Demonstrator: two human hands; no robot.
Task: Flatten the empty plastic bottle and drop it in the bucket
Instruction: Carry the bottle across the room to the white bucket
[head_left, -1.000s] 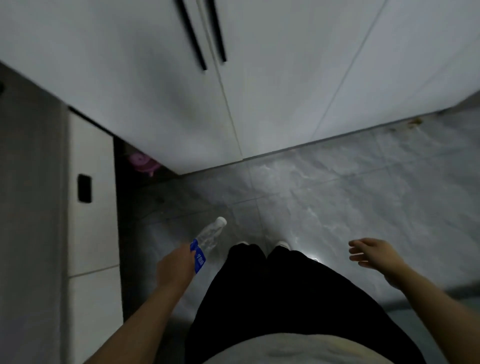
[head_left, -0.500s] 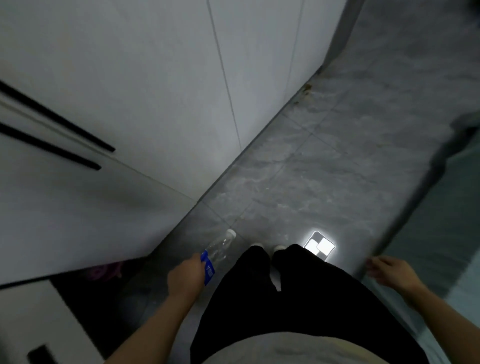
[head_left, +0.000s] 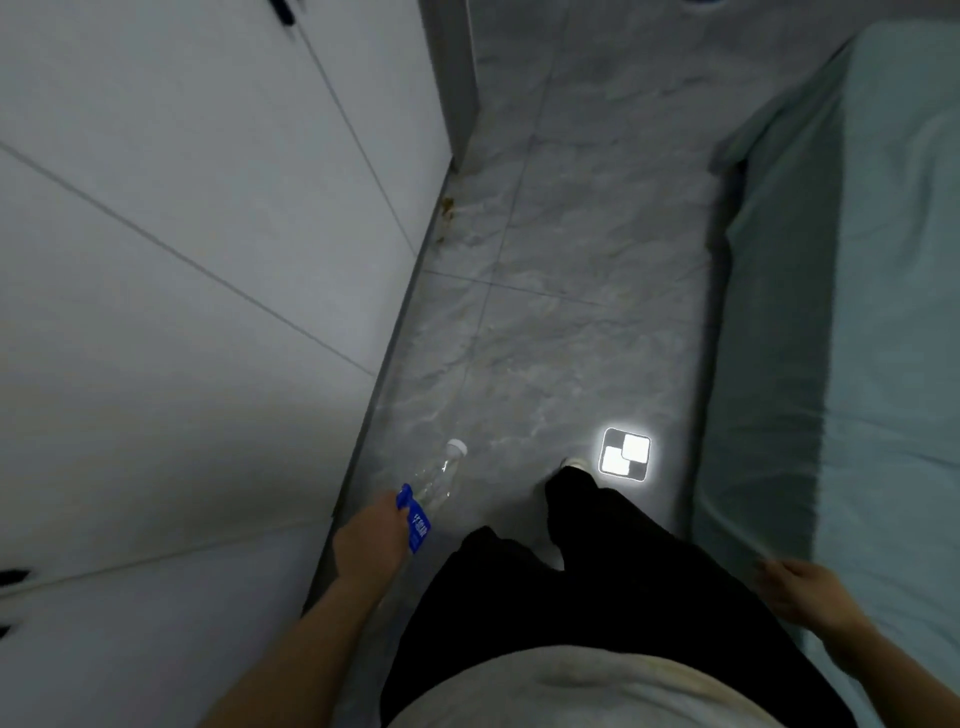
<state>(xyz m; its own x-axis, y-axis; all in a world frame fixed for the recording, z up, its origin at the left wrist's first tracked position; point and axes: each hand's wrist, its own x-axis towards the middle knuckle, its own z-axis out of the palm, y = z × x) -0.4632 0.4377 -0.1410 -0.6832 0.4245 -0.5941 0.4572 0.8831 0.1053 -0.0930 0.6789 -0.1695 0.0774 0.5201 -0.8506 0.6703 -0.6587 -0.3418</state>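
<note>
A clear plastic bottle (head_left: 435, 480) with a white cap and a blue label points forward and away from me, low at centre left. My left hand (head_left: 370, 540) is closed around its lower half, over the label. The bottle looks round, not flattened. My right hand (head_left: 802, 592) hangs at the lower right with loose fingers and holds nothing. No bucket is in view.
White wardrobe doors (head_left: 197, 260) fill the left side. A bed with a pale green sheet (head_left: 852, 338) runs along the right. A grey marble-tiled floor strip (head_left: 561, 260) runs between them, with a bright square light reflection (head_left: 625, 454) beside my black-trousered legs.
The view has swung to the right: the wardrobe has slid left and the bed has come into view. My left hand still holds the bottle; my right hand has dropped lower.
</note>
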